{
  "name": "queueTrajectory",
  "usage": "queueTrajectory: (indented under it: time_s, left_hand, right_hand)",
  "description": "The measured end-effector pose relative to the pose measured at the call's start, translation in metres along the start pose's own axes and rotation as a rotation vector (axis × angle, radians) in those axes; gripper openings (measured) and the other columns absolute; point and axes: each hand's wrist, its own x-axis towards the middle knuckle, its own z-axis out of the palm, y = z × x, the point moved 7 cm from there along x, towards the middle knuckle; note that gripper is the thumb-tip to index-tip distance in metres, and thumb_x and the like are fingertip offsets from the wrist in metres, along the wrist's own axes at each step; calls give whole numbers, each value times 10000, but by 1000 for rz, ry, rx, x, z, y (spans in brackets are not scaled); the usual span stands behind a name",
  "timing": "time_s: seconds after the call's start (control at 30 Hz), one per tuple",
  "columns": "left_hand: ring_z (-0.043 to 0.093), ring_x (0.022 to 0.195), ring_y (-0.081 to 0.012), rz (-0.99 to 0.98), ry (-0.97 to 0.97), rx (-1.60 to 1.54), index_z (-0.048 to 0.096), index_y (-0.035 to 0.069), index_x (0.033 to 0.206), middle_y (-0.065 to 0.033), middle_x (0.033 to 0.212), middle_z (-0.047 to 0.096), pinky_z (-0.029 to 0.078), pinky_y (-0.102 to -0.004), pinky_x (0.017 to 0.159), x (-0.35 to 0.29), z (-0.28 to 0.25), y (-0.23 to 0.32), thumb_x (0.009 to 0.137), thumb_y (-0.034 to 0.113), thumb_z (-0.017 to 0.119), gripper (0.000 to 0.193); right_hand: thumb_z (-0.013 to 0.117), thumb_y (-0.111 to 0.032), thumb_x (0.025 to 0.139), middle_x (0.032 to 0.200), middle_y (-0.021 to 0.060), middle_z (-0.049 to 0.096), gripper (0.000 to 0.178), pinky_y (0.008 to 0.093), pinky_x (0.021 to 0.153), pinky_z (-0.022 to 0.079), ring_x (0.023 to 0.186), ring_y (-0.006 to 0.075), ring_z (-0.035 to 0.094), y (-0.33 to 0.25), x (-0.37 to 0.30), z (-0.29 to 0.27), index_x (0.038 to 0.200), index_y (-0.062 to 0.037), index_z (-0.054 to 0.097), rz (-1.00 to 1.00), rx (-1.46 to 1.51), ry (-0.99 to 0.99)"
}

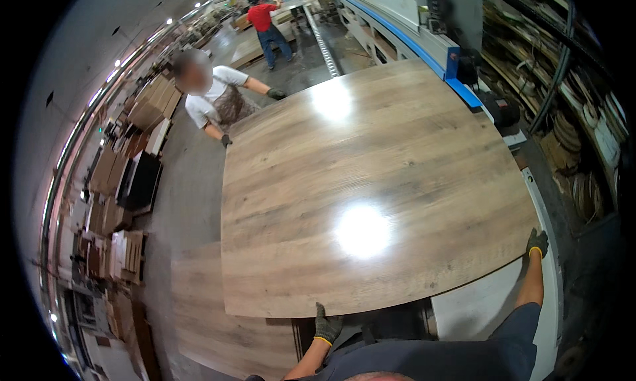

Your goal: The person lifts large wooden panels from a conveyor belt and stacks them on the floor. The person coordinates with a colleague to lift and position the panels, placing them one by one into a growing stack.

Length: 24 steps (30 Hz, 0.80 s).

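Observation:
A large brown wood-grain panel [291,182] spreads across the middle, two bright light reflections on its face. At its near edge my left hand [326,326], in a dark knit glove with a yellow cuff, grips the rim with a finger showing on top. My right hand [538,243], gloved alike, holds the panel's right near corner; its fingers are partly hidden. A co-worker [215,96] in a white shirt and patterned apron has both gloved hands on the far left edge. Another wood-grain panel [225,308] lies lower, to the left of my left hand.
Under the panel's near right part is a white surface [474,308]. A machine with a blue rail [404,33] stands along the far right. Racks of edging rolls and strips [576,142] line the right. Stacked boards [126,255] stand left; a person in red [265,27] works far off.

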Motion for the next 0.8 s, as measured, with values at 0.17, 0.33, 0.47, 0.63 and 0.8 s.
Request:
queueTrajectory:
  time_s: [0.17, 0.33, 0.47, 0.63, 0.8]
  left_hand:
    - [534, 1153, -264, -78, -2, -182, 598, 152, 1165, -47, 1211, 607, 464, -440, 968, -25, 11, -44, 851, 464, 660, 448]
    - [463, 1245, -315, -82, -32, -217, 483, 122, 1323, -114, 1366, 494, 351, -496, 1086, -67, -15, -63, 853, 476, 646, 610]
    - [504, 1212, -294, 47, -122, -188, 537, 127, 1278, -89, 1296, 563, 396, -487, 1050, -47, -86, -75, 821, 506, 669, 608]
    - [553, 1147, -278, 35, 102, -175, 580, 128, 1207, -61, 1212, 613, 465, -454, 984, -76, -132, -108, 833, 470, 674, 516]
    - [593, 1084, -272, 113, 118, -142, 595, 144, 1180, -53, 1161, 637, 498, -439, 952, -107, -157, -108, 829, 483, 666, 493]
  right_hand:
    - [401, -605, 894, 1415, 166, 446, 742, 431, 1051, 382, 1284, 334, 447, 30, -17, 12, 1431, -93, 382, -58, -99, -18]
    - [363, -659, 888, 1320, 171, 535, 745, 445, 996, 416, 1198, 338, 522, 54, -54, -26, 1337, -80, 496, -96, -195, -28]
    - [305, -653, 915, 1170, 211, 617, 728, 461, 940, 438, 1060, 383, 587, 91, -1, 17, 1127, -31, 621, -242, -66, -89]
    - [356, -575, 945, 1125, 283, 592, 663, 462, 899, 425, 1004, 434, 571, 153, 18, 67, 1117, 15, 606, -346, 397, -152]
    - [417, -585, 922, 1079, 234, 630, 677, 413, 887, 438, 973, 366, 598, 178, -33, 46, 1110, 34, 617, -104, 563, -376]
